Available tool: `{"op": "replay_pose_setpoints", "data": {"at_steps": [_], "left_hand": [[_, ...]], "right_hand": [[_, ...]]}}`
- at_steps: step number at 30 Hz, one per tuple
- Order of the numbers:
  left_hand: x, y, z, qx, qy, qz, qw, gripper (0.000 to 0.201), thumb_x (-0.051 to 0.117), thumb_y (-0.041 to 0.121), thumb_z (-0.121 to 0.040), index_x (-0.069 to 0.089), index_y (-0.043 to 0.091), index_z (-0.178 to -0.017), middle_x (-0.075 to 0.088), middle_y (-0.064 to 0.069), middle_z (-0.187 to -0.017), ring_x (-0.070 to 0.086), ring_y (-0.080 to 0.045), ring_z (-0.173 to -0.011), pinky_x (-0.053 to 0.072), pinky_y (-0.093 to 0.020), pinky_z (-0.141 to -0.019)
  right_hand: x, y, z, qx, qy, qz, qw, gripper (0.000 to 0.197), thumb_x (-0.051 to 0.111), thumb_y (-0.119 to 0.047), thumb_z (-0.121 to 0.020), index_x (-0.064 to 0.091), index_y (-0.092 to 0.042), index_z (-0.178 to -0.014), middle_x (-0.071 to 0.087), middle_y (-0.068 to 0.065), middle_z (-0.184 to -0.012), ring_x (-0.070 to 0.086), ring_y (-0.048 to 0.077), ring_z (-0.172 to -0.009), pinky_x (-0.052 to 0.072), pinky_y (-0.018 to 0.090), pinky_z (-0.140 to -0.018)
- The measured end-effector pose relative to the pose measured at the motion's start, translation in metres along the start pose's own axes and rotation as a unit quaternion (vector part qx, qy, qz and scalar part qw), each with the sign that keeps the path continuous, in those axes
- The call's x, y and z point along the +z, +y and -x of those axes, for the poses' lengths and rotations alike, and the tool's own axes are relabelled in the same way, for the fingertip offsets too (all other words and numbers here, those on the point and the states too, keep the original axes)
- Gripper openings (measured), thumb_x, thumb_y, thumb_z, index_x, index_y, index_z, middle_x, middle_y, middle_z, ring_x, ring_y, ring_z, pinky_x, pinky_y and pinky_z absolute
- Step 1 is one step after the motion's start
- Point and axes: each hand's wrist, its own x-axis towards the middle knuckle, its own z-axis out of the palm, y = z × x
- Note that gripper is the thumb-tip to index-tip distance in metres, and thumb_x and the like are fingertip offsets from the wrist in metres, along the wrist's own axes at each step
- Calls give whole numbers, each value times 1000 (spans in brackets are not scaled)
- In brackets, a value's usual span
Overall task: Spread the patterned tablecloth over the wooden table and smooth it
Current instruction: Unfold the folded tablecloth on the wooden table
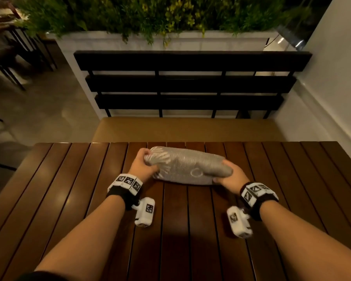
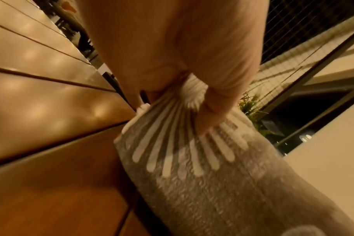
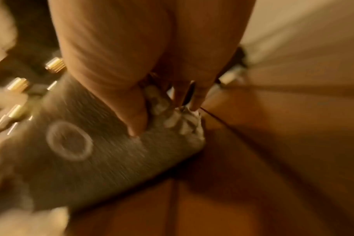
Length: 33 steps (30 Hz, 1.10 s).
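Observation:
A folded grey tablecloth (image 1: 187, 166) with white fan and ring patterns lies bundled near the far edge of the slatted wooden table (image 1: 79, 199). My left hand (image 1: 144, 162) grips its left end, thumb and fingers bunching the fan-patterned cloth (image 2: 182, 151); the left hand (image 2: 192, 99) pinches the gathered folds. My right hand (image 1: 227, 175) holds the right end, fingers under and thumb on top. In the right wrist view the right hand (image 3: 162, 108) pinches a crumpled corner of the tablecloth (image 3: 87, 151), which is blurred.
A cushioned bench (image 1: 186, 128) with a black slatted back (image 1: 190, 82) stands beyond the table's far edge. A white planter with greenery (image 1: 150, 17) is behind it. A white wall (image 1: 332, 88) runs on the right; dark chairs (image 1: 12, 57) stand far left.

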Motion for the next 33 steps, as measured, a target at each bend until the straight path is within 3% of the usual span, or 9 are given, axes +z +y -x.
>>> {"op": "replay_pose_setpoints", "data": {"at_steps": [3,6,9,13,17,19,22,29,33], "left_hand": [[-11,-18,29,64,-112,-47,991,57,76,-1,-69,61,39,-107,64,4,-109,65,-8,-91,55,-26,-80],[-5,-46,60,139,-166,-268,939,40,71,13,-74,70,30,-109,69,6,-110,64,-10,-101,49,-26,-95],[15,-68,92,157,-192,-363,898,35,62,23,-76,70,30,-110,68,-3,-103,65,-23,-97,50,-27,-85],[33,-79,121,171,-177,-409,879,40,45,35,-80,66,26,-112,61,-8,-106,61,-31,-102,51,-33,-79],[41,-76,125,162,-193,-482,839,70,59,24,-75,32,30,-139,25,-4,-152,23,-28,-141,36,-41,-109],[49,-70,125,146,-220,-501,824,89,60,20,-77,8,36,-148,5,1,-160,2,-28,-147,22,-47,-117],[59,-62,127,113,-262,-525,802,88,56,17,-85,1,38,-149,-2,2,-161,-6,-29,-148,14,-49,-118],[57,-64,144,131,-301,-544,772,80,53,30,-85,4,45,-147,2,4,-161,-1,-28,-147,30,-49,-111],[57,-66,149,163,-302,-516,785,79,48,56,-76,13,47,-145,14,2,-159,10,-31,-145,28,-50,-113]], "right_hand": [[-6,12,27,-154,-86,285,942,24,67,-26,-75,61,-20,-98,65,-3,-98,62,20,-94,49,37,-83],[2,24,50,-218,-160,408,872,21,58,-20,-70,56,-20,-91,62,-1,-98,58,23,-96,40,31,-74],[17,39,69,-192,-198,435,857,45,58,-16,-76,51,-21,-120,53,2,-130,45,24,-128,46,34,-93],[25,46,95,-126,-247,477,834,86,58,-13,-80,13,-26,-151,10,3,-161,6,22,-149,19,35,-118],[29,39,99,-112,-243,534,802,96,60,-42,-77,-2,-40,-150,10,4,-161,11,26,-148,8,49,-119],[37,34,96,-128,-226,565,783,89,59,-39,-81,4,-37,-151,22,10,-157,23,31,-142,12,48,-118],[44,27,95,-169,-223,586,761,76,57,-34,-81,21,-31,-149,46,15,-139,43,35,-125,25,45,-111],[32,4,101,-208,-299,582,727,63,59,-46,-76,47,-30,-136,65,10,-101,60,30,-96,39,38,-91],[32,11,102,-180,-300,502,791,52,47,-68,-74,71,-28,-99,64,4,-83,54,21,-75,33,33,-76]]}}
